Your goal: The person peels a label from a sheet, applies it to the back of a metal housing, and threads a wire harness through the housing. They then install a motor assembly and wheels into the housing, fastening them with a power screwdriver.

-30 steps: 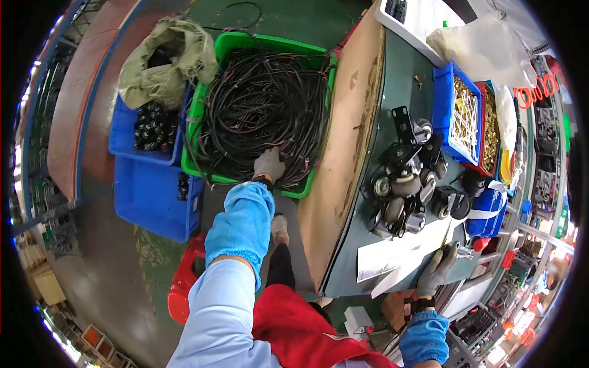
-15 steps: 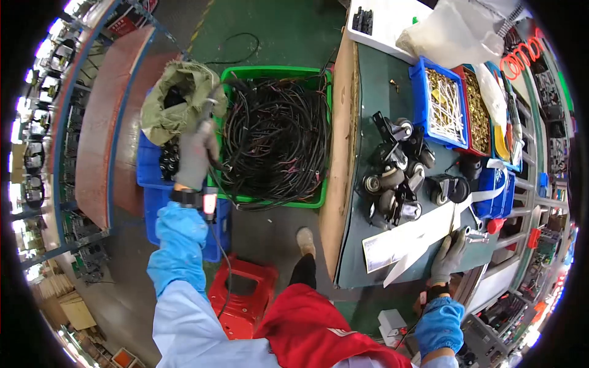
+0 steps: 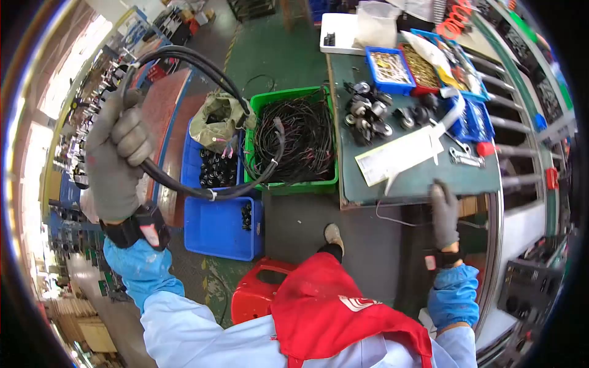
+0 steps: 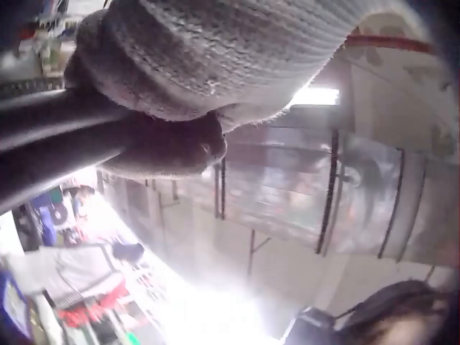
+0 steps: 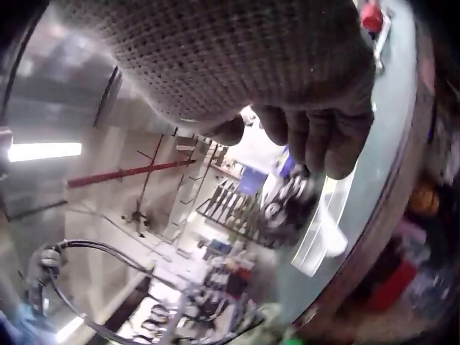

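Observation:
In the head view the gloved left hand [image 3: 119, 156] is raised at the left, its fingers curled round a looped black cable [image 3: 190, 191]. The left wrist view shows thick cable strands [image 4: 57, 136] running into that glove [image 4: 208, 65]. More cables [image 3: 294, 135] lie coiled in a green crate [image 3: 291, 93]. At the table's near edge hangs the gloved right hand [image 3: 445, 214], fingers extended, holding nothing. Its glove [image 5: 244, 65] fills the top of the right wrist view. A white paper sheet [image 3: 392, 158] lies on the table [image 3: 460, 181], left of that hand.
Blue bins [image 3: 221, 239] stand left of the green crate, beside a sack [image 3: 215, 132]. The table bears casters [image 3: 368, 113], a blue tray [image 3: 389, 69], a red tray [image 3: 420, 67] and wrenches [image 3: 466, 159]. A red stool [image 3: 251, 297] is near the person's legs.
The left hand has come up from the green crate and swung left, lifting a cable. The right hand has drawn back from the tabletop to its near edge. The head view has shifted.

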A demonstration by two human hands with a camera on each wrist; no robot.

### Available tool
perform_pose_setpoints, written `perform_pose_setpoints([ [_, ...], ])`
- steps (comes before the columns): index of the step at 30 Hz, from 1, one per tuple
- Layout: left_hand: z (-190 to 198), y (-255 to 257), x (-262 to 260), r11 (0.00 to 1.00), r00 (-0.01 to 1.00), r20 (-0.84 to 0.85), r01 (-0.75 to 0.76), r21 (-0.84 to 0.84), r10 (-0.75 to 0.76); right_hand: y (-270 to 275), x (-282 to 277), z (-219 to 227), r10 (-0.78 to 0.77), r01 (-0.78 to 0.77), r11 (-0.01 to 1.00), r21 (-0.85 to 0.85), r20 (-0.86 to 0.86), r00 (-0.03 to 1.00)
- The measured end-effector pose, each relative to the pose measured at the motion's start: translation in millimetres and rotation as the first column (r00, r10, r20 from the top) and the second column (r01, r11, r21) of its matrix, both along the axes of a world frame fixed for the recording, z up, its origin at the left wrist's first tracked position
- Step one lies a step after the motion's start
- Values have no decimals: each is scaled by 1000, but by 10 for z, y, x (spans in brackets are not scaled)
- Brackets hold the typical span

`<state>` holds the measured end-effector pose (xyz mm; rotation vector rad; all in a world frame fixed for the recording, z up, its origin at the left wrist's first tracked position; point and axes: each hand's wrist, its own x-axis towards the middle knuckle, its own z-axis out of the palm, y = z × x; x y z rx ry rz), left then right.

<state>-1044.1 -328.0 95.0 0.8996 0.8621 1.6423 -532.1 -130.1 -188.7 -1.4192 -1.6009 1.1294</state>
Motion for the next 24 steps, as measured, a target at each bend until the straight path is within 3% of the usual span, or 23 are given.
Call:
perform_pose_setpoints([
  [1, 131, -164, 220, 998, 997, 43, 63, 24, -64, -343, -55, 21, 49, -71, 989, -127, -164, 985],
  [3, 440, -469, 732, 979, 973, 115, 190, 74, -198, -1113, -236, 301, 173, -217, 954, -205, -214, 961],
  [4, 538, -595, 999, 981, 970, 156, 177, 80, -188, -1430, -263, 407, 327, -344, 936, -70, -180, 928],
  [5, 593, -732, 1254, 959, 951, 130, 278, 53, -282, -1704, -302, 395, 322, -412, 885, -218, -354, 878],
  [6, 626, -831, 1511, 923, 917, 109, 384, 25, -384, -1942, -303, 739, 375, -520, 829, -207, -484, 790],
  [7, 645, -876, 1788, 867, 863, 96, 498, -4, -496, -2117, -268, 898, 244, -580, 733, -357, -657, 713],
  [8, 641, -980, 2145, 837, 842, 38, 540, -88, -539, -2172, -288, 1104, 15, -599, 612, -517, -749, 663],
  [9, 683, -1201, 2598, 912, 929, -102, 322, -253, -356, -2241, -185, 1231, -111, -636, 559, -532, -808, 578],
  [10, 725, -1314, 2790, 783, 808, -186, 441, -438, -559, -2339, 7, 1311, -235, -678, 519, -521, -849, 473],
  [12, 784, -1359, 3029, 444, 413, -254, 469, -764, -874, -2484, 421, 849, -323, -683, 578, -448, -893, 313],
  [13, 674, -1290, 3140, 240, 16, -291, 608, -757, -957, -2542, 642, 574, -350, -685, 607, -404, -909, 225],
  [14, 551, -1220, 3376, 50, -335, -389, 700, -712, -858, -2645, 909, 419, -468, -547, 613, -571, -819, 331],
  [15, 374, -1183, 3576, -188, -540, -281, 657, -730, -793, -2748, 1198, 232, -585, -400, 576, -713, -701, 408],
  [16, 251, -1163, 3691, -181, -560, -352, 685, -705, -750, -2930, 1495, 84, -423, -258, 729, -634, -714, 558],
  [17, 179, -1158, 3809, -170, -566, -420, 716, -677, -710, -3071, 1865, -344, -270, -201, 851, -486, -732, 626],
  [18, 194, -1080, 4075, -154, -610, -221, 501, -852, -761, -3215, 2232, -772, -142, -133, 938, -320, -706, 694],
  [19, 207, -1014, 4333, -143, -584, -29, 247, -958, -812, -3308, 2586, -949, -265, -82, 930, -358, -809, 525],
  [20, -196, -922, 4288, -79, -553, -213, 455, -887, -806, -3405, 2936, -1120, -358, -36, 920, -390, -875, 325],
  [21, -482, -800, 4423, -65, -603, -218, 411, -909, -767, -3542, 3192, -782, -644, -81, 765, -638, -759, -101],
  [22, -934, -695, 4500, -55, -624, -317, 502, -863, -714, -3700, 3370, -448, -662, 63, 740, -669, -742, -102],
  [23, -1462, -520, 4592, -164, -675, -256, 492, -855, -692, -3847, 3521, -173, -682, 206, 696, -688, -723, -110],
  [24, -1667, -472, 4868, -125, -657, -367, 576, -808, -659, -3928, 3646, -20, -662, 271, 711, -649, -748, -51],
])
